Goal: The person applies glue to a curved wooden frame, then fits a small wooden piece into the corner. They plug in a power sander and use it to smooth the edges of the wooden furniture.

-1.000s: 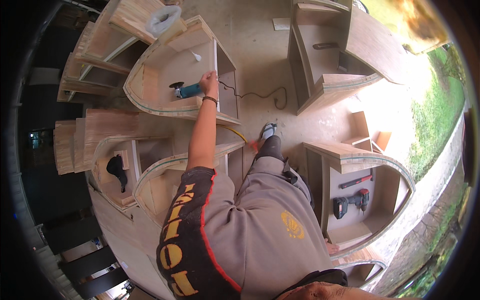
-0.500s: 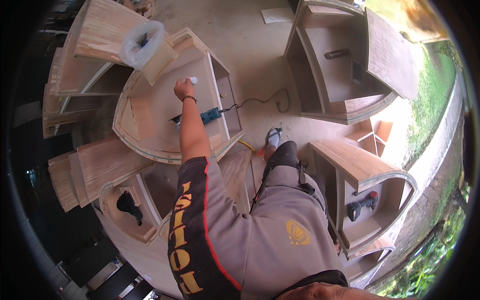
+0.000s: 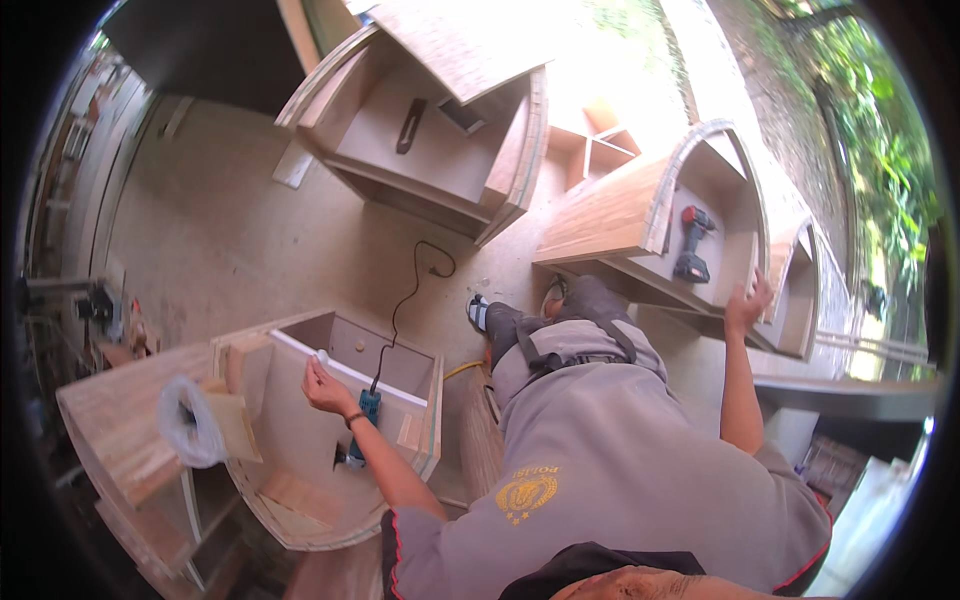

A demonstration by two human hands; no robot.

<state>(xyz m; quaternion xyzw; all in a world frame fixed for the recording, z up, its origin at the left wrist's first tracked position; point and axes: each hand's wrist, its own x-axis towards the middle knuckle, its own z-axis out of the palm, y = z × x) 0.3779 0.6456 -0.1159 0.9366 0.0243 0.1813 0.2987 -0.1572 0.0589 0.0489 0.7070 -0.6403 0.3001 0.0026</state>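
My left hand (image 3: 328, 390) is closed around a small white object (image 3: 321, 357), whose kind I cannot make out. It is above the open wooden cabinet (image 3: 290, 510) with curved sides on the left. Inside that cabinet, next to my left wrist, lies a teal corded power tool (image 3: 368, 408). On the right, my right hand (image 3: 745, 305) is at the rim of a curved cabinet (image 3: 757, 215), fingers apart and nothing seen in them. A red and black cordless drill (image 3: 692, 245) lies inside this cabinet, a little left of my right hand.
A plastic-lined bin (image 3: 235, 425) stands at the left cabinet's far side. The tool's black cord (image 3: 408, 297) trails over the floor. Ahead stands another cabinet (image 3: 380, 175) with a loose panel (image 3: 455, 45) on top. A small wooden divider frame (image 3: 590, 150) sits beyond the right cabinet.
My view has turned to the right, so the cabinets appear shifted leftward. My right hand has come into view at the right cabinet. The white object is still in my left hand.
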